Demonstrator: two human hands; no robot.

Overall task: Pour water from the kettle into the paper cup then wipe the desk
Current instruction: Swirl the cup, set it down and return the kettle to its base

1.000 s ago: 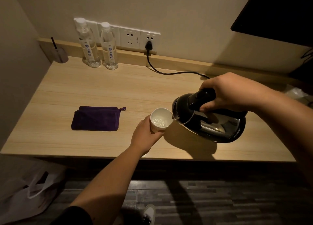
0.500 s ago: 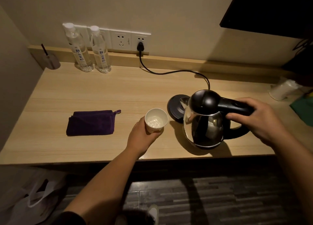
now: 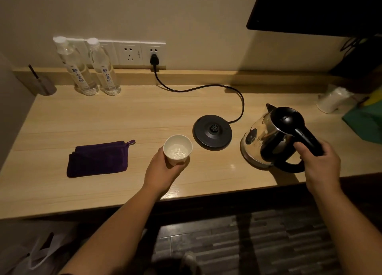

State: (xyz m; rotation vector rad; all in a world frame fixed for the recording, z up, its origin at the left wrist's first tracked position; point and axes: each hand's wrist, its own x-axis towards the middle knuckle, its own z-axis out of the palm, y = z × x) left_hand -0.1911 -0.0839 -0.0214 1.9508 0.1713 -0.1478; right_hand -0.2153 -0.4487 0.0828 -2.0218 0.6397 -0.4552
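1. Left hand [image 3: 163, 171] is wrapped round the cup [image 3: 177, 149], which stands upright on the desk [image 3: 103, 119] with water in it, near the front edge.
2. Right hand [image 3: 319, 167] is clenched on the black handle of the kettle [image 3: 268, 138]. The kettle is off its base [image 3: 212, 132], to the right of it and apart, tilted with the spout toward the wall. Whether its bottom touches the desk cannot be told.
3. Cloth [image 3: 98, 159], folded, lies flat to the left of the cup, apart from it.
4. Open room: bare desk runs between the cloth and the two bottles [image 3: 93, 67] at the back ledge, and between cloth and left wall. The strip in front of cup and kettle is narrow.
5. Cord [image 3: 206, 86] loops across the back of the desk from the socket [image 3: 154, 57] to the base.
6. Edges: the right front corner of the desk is stepped back, and the kettle sits just beside that edge.
7. Hard to make out: a pale wrapped item [image 3: 334, 100] and a green object [image 3: 365, 121] at far right, dim and partly cut off; a small holder [image 3: 44, 86] in the back left corner in shadow.
8. A dark panel [image 3: 314, 7] at upper right is cut off by the frame.
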